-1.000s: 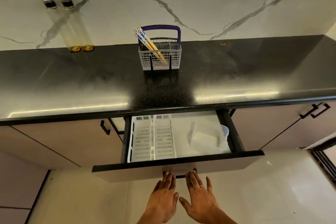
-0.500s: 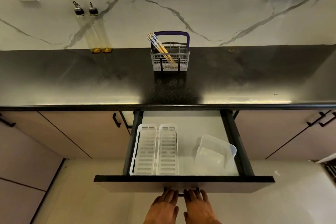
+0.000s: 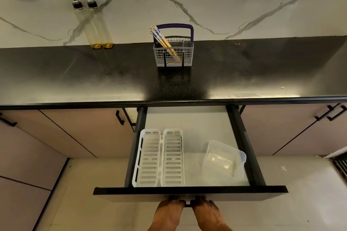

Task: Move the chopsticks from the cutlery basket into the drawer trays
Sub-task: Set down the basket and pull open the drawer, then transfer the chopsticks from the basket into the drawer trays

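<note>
wooden chopsticks with blue-patterned tops lean in a grey mesh cutlery basket with a purple handle on the black countertop.
below, your left hand and right hand curl their fingers round the open black drawer's handle; two white slotted plastic trays lie inside, side by side.

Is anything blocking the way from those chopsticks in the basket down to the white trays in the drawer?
Nothing visible does. The chopsticks stand in the cutlery basket on the countertop, the drawer is pulled out, and the two white trays lie uncovered. Both hands, left and right, are at the drawer handle.
</note>
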The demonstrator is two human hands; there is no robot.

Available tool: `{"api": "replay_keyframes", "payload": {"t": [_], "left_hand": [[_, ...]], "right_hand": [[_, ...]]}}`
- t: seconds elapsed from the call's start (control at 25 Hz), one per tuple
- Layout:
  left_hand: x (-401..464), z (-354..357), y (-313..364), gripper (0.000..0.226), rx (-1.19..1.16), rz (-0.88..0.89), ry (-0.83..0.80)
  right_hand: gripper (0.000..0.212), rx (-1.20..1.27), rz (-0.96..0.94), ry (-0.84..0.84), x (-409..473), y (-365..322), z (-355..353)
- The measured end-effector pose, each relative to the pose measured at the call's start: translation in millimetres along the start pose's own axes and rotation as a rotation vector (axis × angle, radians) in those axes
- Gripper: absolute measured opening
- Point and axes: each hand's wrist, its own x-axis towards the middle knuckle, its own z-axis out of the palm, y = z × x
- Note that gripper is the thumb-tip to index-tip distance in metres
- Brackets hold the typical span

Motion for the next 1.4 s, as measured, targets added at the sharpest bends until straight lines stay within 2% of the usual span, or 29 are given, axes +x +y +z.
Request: {"api": "replay_keyframes", "payload": {"t": [0.28, 0.36, 0.48, 0.6, 0.72, 0.84, 1.08, 1.4], "left_hand": [[-7, -12, 3, 0.046, -0.038, 0.021, 0.003], [-17, -26, 7, 0.042, -0.146, 0.011, 0.027], [-45, -59, 5, 0.044, -0.353, 0.065, 0.067], [-79, -98, -16, 0.052, -0.449, 0.142, 0.252], [-96, -139, -40, 0.062, -0.395, 0.159, 0.541], [-89, -177, -57, 0.067, -0.363, 0.169, 0.700], [-69, -235, -80, 0.073, -0.343, 0.182, 0.831], [-37, -307, -112, 0.073, -0.319, 0.231, 0.913]], "right_hand": [[0.043, -0.016, -0.015, 0.055, -5, -2, -5], [0.043, -0.015, -0.018, 0.055, -11, -8, -15], [0.040, 0.120, -0.035, 0.181, -37, -11, -39], [0.028, 0.254, -0.147, 0.424, -66, -4, -81], [0.035, 0.345, -0.198, 0.658, -75, -1, -126], [0.042, 0.361, -0.208, 0.825, -55, -11, -166], [0.054, 0.310, -0.158, 0.919, -9, -25, -220], [0.060, 0.289, -0.115, 0.993, 35, -28, -284]]}}
